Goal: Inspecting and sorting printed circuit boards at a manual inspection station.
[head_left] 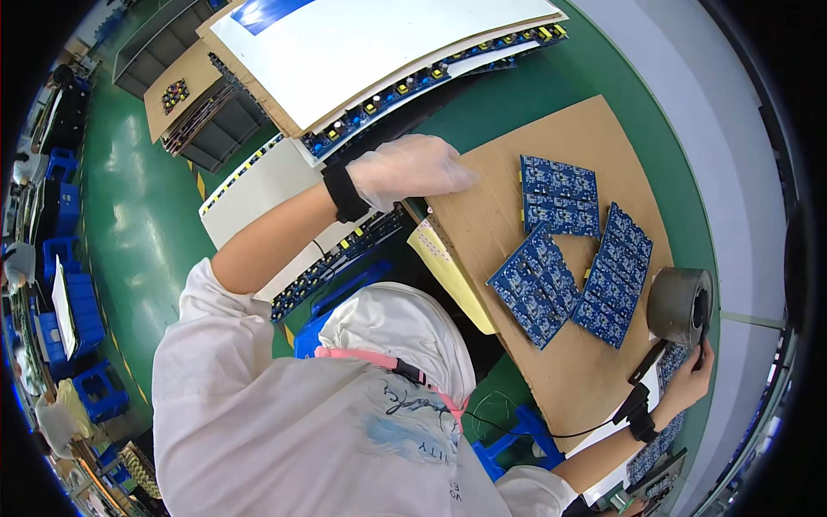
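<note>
My left hand (pixel 412 171), in a thin clear glove and with a black wrist strap, is at the left corner of a brown cardboard sheet (pixel 482 194). Its fingers are pressed together on the edge, the thumb side over the top. Three blue circuit board panels (pixel 560 196) lie on the sheet, two of them touching. At the sheet's right edge, my right hand (pixel 687 383) has its fingers at the lower rim of a wide grey roll (pixel 675 303), perhaps tape. Dark pieces by those fingers I cannot make out. A black device (pixel 639 424) with a cable sits on that wrist.
A stack of boards and white sheets (pixel 370 65) rises beyond my left hand. More panels (pixel 659 448) lie below my right hand. Blue stools (pixel 525 439) and a grey crate (pixel 215 129) stand on the green floor. White cloth with a pink strap (pixel 357 351) is near my body.
</note>
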A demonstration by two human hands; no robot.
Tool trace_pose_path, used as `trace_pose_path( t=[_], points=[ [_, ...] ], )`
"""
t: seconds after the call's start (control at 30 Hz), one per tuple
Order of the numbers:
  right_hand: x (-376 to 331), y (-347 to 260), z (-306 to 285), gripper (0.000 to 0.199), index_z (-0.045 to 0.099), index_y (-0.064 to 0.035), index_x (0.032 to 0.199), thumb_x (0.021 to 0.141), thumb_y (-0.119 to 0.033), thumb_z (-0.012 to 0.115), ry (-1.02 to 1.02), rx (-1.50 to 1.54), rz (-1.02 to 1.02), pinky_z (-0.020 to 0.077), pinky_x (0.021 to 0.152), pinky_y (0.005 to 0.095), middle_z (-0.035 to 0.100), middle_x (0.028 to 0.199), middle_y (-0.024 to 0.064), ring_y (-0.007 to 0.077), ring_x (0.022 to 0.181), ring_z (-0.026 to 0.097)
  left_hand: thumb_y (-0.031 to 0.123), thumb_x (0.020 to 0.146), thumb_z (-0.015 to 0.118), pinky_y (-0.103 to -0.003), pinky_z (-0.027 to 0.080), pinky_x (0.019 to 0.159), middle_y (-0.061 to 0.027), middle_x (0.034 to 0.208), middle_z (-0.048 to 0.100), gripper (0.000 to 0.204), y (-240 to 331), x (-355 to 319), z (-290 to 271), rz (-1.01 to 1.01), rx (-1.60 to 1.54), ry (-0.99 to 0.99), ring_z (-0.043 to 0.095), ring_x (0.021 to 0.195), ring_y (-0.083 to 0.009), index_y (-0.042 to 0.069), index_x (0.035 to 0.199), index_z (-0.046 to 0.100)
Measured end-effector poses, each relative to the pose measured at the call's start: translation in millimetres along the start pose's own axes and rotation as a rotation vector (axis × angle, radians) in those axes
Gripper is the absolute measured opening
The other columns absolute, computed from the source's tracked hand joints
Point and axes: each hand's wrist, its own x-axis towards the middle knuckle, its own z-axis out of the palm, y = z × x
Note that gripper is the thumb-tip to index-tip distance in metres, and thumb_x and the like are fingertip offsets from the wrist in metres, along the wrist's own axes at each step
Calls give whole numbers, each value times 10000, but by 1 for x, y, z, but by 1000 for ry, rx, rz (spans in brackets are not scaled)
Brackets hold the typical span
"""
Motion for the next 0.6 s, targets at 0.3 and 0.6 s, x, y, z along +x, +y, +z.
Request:
trace_pose_path(
  t=[0.3,0.6],
  points=[
    [-50,-62,-17,221,608,5,1080,893,-92,543,168,197,-78,472,701,303,653,986,147,217,825,626,420,832,542,-393,451,601,-198,660,569,465,-5,-15,9,74,62,79,584,647,-316,-30,731,597],
    [-92,-100,-18,242,598,14,1113,883,-39,545,30,388,-16,424,544,229,624,842,93,117,649,538,425,847,517,-401,473,539,-168,658,594,445,-11,-20,22,298,496,337,605,635,-325,18,692,609]
  ],
)
